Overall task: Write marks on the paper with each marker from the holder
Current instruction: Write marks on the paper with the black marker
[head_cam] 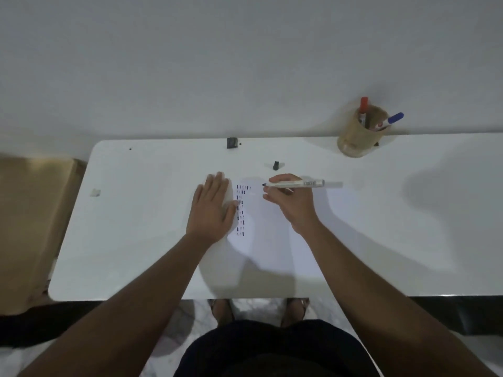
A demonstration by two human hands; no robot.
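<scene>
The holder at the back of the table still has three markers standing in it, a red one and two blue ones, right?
Not quite. The head view shows the holder with two markers: a red-capped marker and a single blue-capped marker. A third marker is in the right hand.

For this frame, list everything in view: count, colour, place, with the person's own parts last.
table: one, white, fills the middle
paper: one, white, table centre, columns of dark marks near its left edge
marker: one, white barrel, black tip, uncapped, in the right hand
cap: one, black, on the table beyond the paper
holder: one, tan, cylindrical, far right of the table
markers in holder: two, red cap and blue cap
dark block: one, far table edge
cardboard: one, brown, left of the table
left hand: flat on the paper
right hand: grips the marker
</scene>
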